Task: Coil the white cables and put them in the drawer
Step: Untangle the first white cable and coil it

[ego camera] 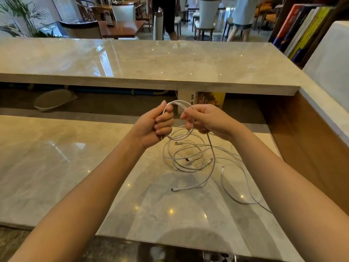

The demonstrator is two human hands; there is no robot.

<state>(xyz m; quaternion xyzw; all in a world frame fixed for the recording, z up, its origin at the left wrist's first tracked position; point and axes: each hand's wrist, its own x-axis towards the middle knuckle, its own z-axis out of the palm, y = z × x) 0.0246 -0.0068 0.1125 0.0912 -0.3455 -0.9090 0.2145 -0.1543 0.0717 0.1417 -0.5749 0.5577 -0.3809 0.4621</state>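
Note:
A white cable coil (181,135) hangs in the air between both hands, above the marble desk (75,167). My left hand (154,125) is closed around the coil's left side. My right hand (204,120) pinches its right side, and a loose strand of the same cable drops from it to the desk. Below, a tangle of loose white cables (190,159) lies on the desk, with several connector ends showing, one plug (173,189) nearest to me. No drawer is in view.
A raised marble counter (151,61) runs across behind the desk, with books (209,100) standing in the gap under it. A wooden side panel (311,138) closes the right. Shelved books (306,27) stand at the far right. People and chairs are beyond the counter.

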